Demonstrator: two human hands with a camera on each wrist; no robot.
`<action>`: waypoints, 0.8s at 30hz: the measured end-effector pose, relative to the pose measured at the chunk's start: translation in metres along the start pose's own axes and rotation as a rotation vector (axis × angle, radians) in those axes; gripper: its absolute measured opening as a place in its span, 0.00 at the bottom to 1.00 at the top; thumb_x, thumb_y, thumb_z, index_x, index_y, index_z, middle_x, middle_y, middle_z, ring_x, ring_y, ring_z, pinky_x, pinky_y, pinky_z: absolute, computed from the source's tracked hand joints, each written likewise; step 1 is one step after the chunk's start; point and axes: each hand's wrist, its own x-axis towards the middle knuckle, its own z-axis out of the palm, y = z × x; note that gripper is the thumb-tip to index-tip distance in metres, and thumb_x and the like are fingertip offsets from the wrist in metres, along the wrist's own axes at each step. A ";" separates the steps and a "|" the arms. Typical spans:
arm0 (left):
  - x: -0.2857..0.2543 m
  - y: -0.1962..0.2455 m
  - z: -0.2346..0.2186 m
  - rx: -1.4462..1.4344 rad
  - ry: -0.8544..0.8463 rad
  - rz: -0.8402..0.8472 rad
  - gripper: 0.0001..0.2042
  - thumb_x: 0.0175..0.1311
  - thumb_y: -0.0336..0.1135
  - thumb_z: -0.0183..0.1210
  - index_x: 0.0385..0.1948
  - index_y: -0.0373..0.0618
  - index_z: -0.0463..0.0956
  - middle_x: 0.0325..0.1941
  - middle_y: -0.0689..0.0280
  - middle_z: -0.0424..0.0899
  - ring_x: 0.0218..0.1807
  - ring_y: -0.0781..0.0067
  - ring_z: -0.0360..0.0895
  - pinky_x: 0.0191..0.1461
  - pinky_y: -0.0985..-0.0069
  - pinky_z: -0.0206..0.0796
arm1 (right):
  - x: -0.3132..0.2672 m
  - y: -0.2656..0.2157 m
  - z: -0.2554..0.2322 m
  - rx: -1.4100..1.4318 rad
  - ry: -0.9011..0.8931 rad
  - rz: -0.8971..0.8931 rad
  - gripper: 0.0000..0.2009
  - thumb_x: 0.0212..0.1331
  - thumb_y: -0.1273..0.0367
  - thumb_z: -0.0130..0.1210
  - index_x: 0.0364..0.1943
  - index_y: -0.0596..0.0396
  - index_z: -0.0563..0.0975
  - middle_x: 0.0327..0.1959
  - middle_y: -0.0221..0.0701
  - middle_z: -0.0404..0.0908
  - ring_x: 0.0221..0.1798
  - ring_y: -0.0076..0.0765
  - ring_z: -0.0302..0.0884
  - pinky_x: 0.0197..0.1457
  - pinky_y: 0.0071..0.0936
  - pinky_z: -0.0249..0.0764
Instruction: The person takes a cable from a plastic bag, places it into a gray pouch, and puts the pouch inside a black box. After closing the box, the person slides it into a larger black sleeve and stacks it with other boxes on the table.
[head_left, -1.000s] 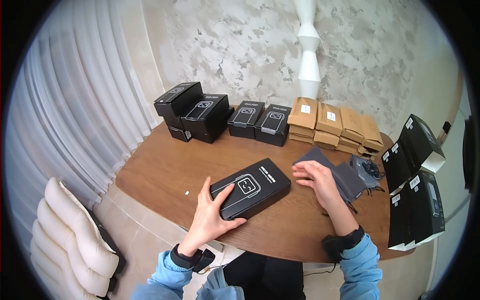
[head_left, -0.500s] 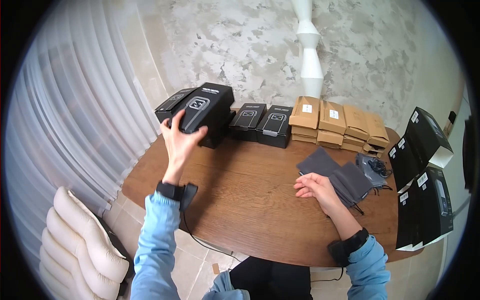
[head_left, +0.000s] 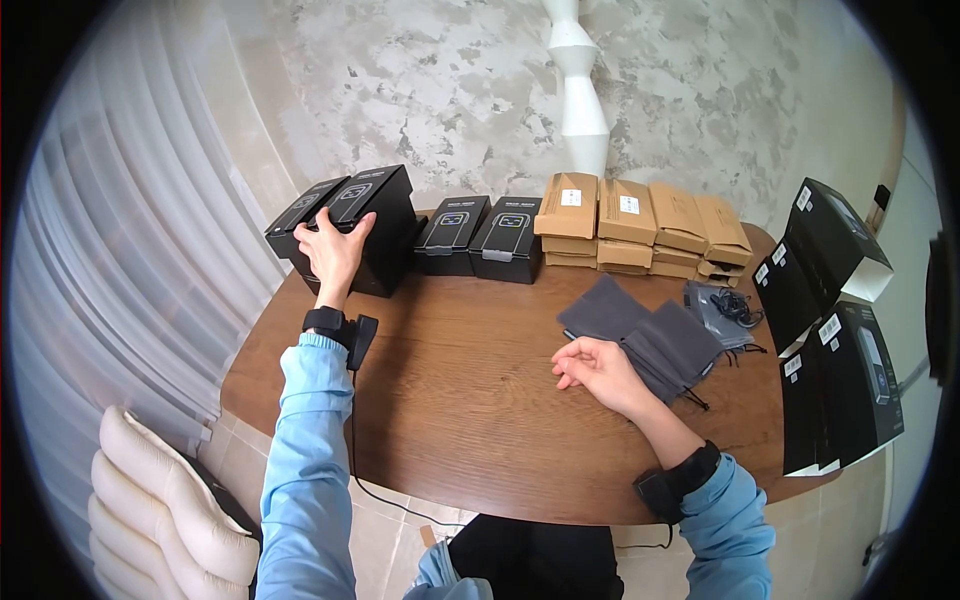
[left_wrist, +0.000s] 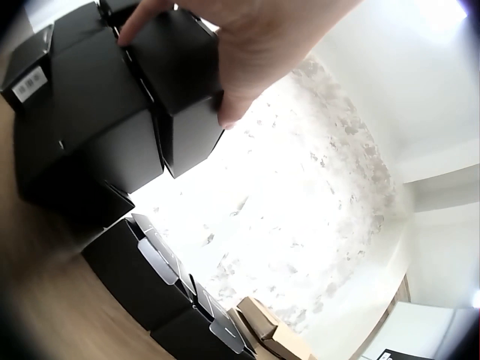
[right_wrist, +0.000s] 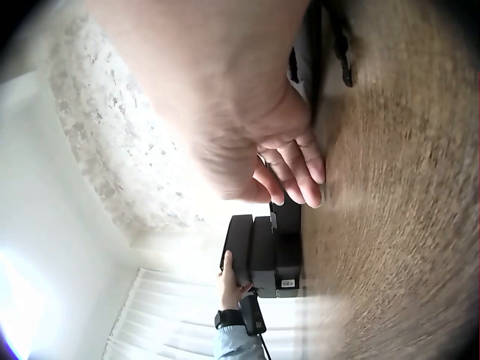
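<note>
My left hand [head_left: 333, 258] grips a black box [head_left: 368, 185] with a printed outline on its lid, at the top of the stack on the far left of the table. In the left wrist view the thumb lies along one side of the box [left_wrist: 184, 64] and a finger reaches over the opposite edge, beside a neighbouring black box [left_wrist: 90, 94]. My right hand [head_left: 600, 375] holds nothing, its fingers loosely curled low over the wooden table [head_left: 470, 400]. Just beyond it lie dark grey drawstring pouches [head_left: 672, 345].
Two black boxes [head_left: 507, 240] stand at the back middle. Stacked brown cartons [head_left: 625, 215] line the back right. More black boxes [head_left: 850, 380] stand along the right edge. A clear bag with black cable [head_left: 735, 308] lies behind the pouches. A cream padded seat [head_left: 165, 510] is at lower left.
My left hand has carried the black box from the table's middle up and left onto the far-left stack. The right hand has stayed near the pouches, its fingers curling slightly more.
</note>
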 end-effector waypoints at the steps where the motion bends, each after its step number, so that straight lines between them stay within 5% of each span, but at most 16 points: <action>1: 0.002 0.002 0.001 -0.023 -0.020 -0.039 0.42 0.46 0.61 0.65 0.60 0.42 0.64 0.64 0.39 0.51 0.65 0.36 0.54 0.62 0.53 0.58 | -0.001 -0.001 0.000 -0.051 -0.001 -0.021 0.08 0.61 0.73 0.51 0.38 0.65 0.77 0.33 0.34 0.81 0.33 0.24 0.81 0.39 0.22 0.77; 4: -0.010 0.008 0.005 0.190 0.208 0.179 0.40 0.47 0.59 0.66 0.59 0.43 0.64 0.66 0.38 0.49 0.66 0.36 0.52 0.63 0.52 0.56 | -0.001 -0.002 0.001 -0.068 0.001 -0.022 0.08 0.61 0.73 0.51 0.37 0.65 0.77 0.33 0.34 0.81 0.33 0.24 0.81 0.40 0.22 0.77; 6: -0.029 0.022 0.002 0.130 0.381 0.603 0.34 0.49 0.46 0.68 0.58 0.45 0.66 0.64 0.41 0.56 0.65 0.38 0.54 0.63 0.53 0.56 | 0.000 -0.001 0.001 -0.075 0.001 -0.027 0.08 0.61 0.73 0.51 0.37 0.65 0.77 0.33 0.34 0.81 0.33 0.24 0.81 0.39 0.22 0.77; 8: -0.043 0.039 0.003 -0.130 0.122 0.867 0.28 0.48 0.38 0.68 0.53 0.45 0.70 0.58 0.49 0.66 0.61 0.45 0.63 0.61 0.58 0.60 | -0.001 0.000 0.003 -0.079 0.002 -0.020 0.08 0.60 0.72 0.51 0.37 0.65 0.77 0.33 0.34 0.82 0.33 0.24 0.81 0.39 0.22 0.77; 10: -0.057 0.045 0.020 -0.078 -0.196 0.976 0.22 0.47 0.32 0.66 0.48 0.44 0.73 0.52 0.55 0.73 0.56 0.52 0.69 0.58 0.62 0.64 | -0.002 -0.001 0.003 -0.115 0.002 -0.054 0.08 0.60 0.72 0.52 0.36 0.64 0.78 0.31 0.34 0.82 0.33 0.25 0.81 0.39 0.22 0.77; 13: -0.065 0.046 0.055 -0.086 -0.523 0.858 0.20 0.47 0.28 0.61 0.46 0.43 0.73 0.49 0.53 0.72 0.58 0.47 0.67 0.61 0.57 0.61 | -0.004 -0.001 0.005 -0.137 0.024 -0.054 0.08 0.59 0.71 0.52 0.35 0.64 0.79 0.29 0.33 0.82 0.33 0.25 0.82 0.38 0.23 0.77; 17: -0.058 0.039 0.087 0.058 -0.330 0.804 0.19 0.46 0.23 0.53 0.44 0.42 0.72 0.49 0.48 0.72 0.61 0.41 0.65 0.60 0.57 0.63 | -0.003 0.002 0.007 -0.149 0.019 -0.068 0.08 0.59 0.70 0.53 0.34 0.63 0.79 0.27 0.32 0.82 0.32 0.26 0.82 0.37 0.24 0.77; 24: -0.037 0.022 0.106 0.206 -0.412 0.971 0.24 0.44 0.22 0.54 0.49 0.41 0.70 0.42 0.56 0.76 0.52 0.54 0.73 0.48 0.64 0.71 | -0.003 0.002 0.007 -0.178 0.012 -0.079 0.09 0.59 0.70 0.52 0.35 0.63 0.79 0.26 0.32 0.82 0.32 0.26 0.82 0.37 0.24 0.77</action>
